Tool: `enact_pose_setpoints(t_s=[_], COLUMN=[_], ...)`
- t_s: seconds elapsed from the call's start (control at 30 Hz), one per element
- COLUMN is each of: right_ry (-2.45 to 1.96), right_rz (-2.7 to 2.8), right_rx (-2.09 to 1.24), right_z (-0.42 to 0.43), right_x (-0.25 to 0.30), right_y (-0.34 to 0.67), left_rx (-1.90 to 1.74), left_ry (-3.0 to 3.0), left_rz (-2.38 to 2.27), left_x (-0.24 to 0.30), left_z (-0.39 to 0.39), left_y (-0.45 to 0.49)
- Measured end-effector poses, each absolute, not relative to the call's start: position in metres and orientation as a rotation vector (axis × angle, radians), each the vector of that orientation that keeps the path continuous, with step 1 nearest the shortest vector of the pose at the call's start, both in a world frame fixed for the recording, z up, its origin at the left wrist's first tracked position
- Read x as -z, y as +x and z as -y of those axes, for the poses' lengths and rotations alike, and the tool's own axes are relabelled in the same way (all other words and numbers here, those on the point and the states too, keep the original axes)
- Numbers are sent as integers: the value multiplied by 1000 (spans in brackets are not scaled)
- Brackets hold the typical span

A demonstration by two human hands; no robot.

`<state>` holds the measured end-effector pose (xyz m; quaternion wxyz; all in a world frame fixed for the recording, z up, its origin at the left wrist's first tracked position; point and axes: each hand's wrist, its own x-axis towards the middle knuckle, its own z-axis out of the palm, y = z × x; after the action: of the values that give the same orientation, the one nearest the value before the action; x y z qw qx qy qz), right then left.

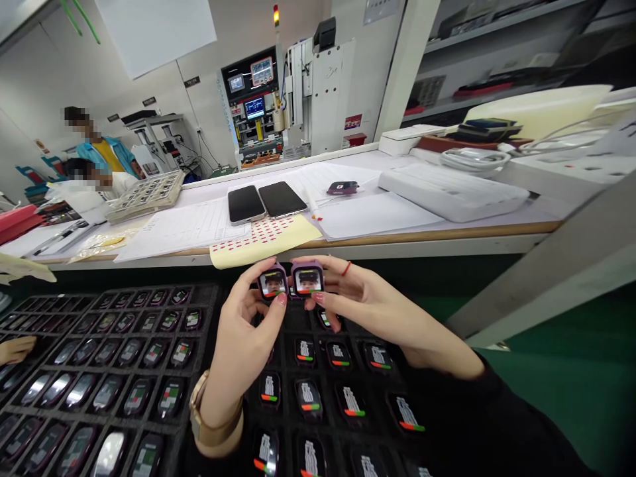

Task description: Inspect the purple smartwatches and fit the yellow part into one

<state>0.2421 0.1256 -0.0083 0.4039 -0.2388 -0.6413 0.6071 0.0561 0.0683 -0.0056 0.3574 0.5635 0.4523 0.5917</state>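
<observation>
Two purple square smartwatch bodies lifted off the black compartment tray (209, 371), lit screens up, left one (273, 283) pinched in left hand (246, 338), right one (307, 278) in right hand (377, 308); rows of watches (308, 397) left in pockets.

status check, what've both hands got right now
Left hand holds one purple watch body, right hand the other, screens lit. Both raised over the black tray of watch bodies. Nothing between them.

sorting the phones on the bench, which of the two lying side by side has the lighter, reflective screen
The left phone: its glass reflects pale grey light. The right phone, touching it, looks flat black. Both lie on papers behind the sticker sheet.
</observation>
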Motion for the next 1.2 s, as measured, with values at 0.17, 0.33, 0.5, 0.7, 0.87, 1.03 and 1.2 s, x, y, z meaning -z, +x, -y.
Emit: enact_pose_setpoints(t_s=[0.17,0.33,0.5,0.7,0.87,1.03,1.2], right_ry=[-582,-627,-641,-666,-646,-670,-686], right_rz=[1637,1668,1653,1599,1583,1577,1584], right_rx=[-1510,-1508,-1457,-1416,-1431,-1450,-1441], right_z=[-122,-114,-109,-106,-110,-110,-108], right_x=[7,0,-2,-5,-3,-5,-6], right_y=[242,240,239,242,245,245,243], left_rx=[-1539,-1552,-1557,-1564,-1561,-1564,-1588], left_ry=[1450,1456,1469,1480,1462,1469,1484], left_rz=[-1128,-1114,-1094,-1099,-1123,-1145,-1146], left_x=[4,1,1,4,5,6,6], left_z=[-66,-66,-64,-65,-68,-69,-70], left_y=[54,50,49,49,49,48,47])
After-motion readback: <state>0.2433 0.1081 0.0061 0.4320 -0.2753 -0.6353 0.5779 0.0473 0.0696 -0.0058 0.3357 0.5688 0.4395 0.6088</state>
